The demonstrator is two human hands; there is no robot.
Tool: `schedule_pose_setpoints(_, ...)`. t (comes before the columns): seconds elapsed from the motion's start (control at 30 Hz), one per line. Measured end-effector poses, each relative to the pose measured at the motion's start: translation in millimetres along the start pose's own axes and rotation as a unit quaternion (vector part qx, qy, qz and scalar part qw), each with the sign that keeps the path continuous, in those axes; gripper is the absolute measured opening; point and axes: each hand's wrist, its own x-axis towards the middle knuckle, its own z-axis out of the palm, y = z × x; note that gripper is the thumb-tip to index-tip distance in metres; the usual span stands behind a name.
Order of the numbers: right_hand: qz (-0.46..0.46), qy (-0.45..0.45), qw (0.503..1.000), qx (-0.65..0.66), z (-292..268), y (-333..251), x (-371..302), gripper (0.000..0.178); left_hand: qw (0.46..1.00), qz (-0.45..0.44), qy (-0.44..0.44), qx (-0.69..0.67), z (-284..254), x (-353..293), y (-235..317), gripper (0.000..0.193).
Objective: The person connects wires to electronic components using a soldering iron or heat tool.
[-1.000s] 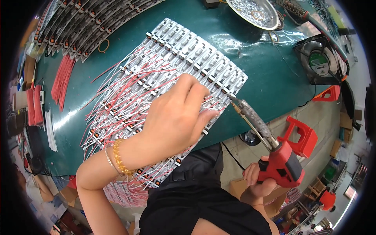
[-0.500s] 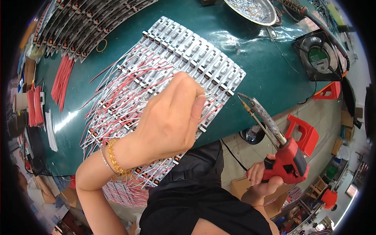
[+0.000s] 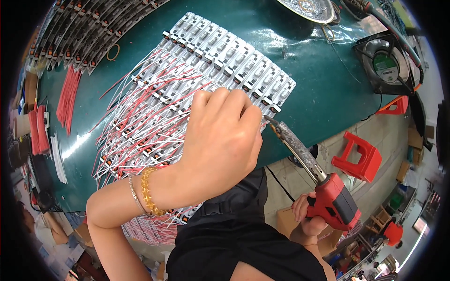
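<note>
My left hand (image 3: 222, 136) is closed over the right part of a panel of small silver-grey modules (image 3: 225, 54). Its fingertips are curled under, so whatever they pinch is hidden. Thin red and white wires (image 3: 136, 122) fan out leftward from the panel's rows; the far rows of modules show no wires. In my right hand (image 3: 307, 218) is a red and black soldering gun (image 3: 335, 201), gripped by its handle. Its hot tip, with a thin solder feed tube alongside, points up-left and lies close to my left fingers at the panel's right edge.
The panel lies on a green-covered table (image 3: 318, 79). Red wire bundles (image 3: 69, 100) and white wires (image 3: 58, 159) lie at left, below stacked module strips (image 3: 89, 33). A metal dish (image 3: 311, 10) and black fan (image 3: 386, 65) stand far right. A red stool (image 3: 358, 159) is on the floor.
The soldering gun has moved left and slightly down, its tip now close to my left fingers. My left hand has shifted right and turned, its knuckles now facing up.
</note>
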Motion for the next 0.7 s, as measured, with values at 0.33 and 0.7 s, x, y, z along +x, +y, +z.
schedule_pose_setpoints(0.33, -0.006, 0.050, 0.967, -0.249, -28.0, 21.3, -32.5, 0.070, 0.999, 0.001, -0.031, 0.023, -4.6, 8.3, 3.3, 0.015)
schedule_pose_setpoints(0.7, -0.066, 0.032, 0.997, -0.036, 5.2, 5.0, -2.8, 0.094, 0.999, -0.002, -0.021, 0.026, -0.6, 2.8, 5.8, 0.012)
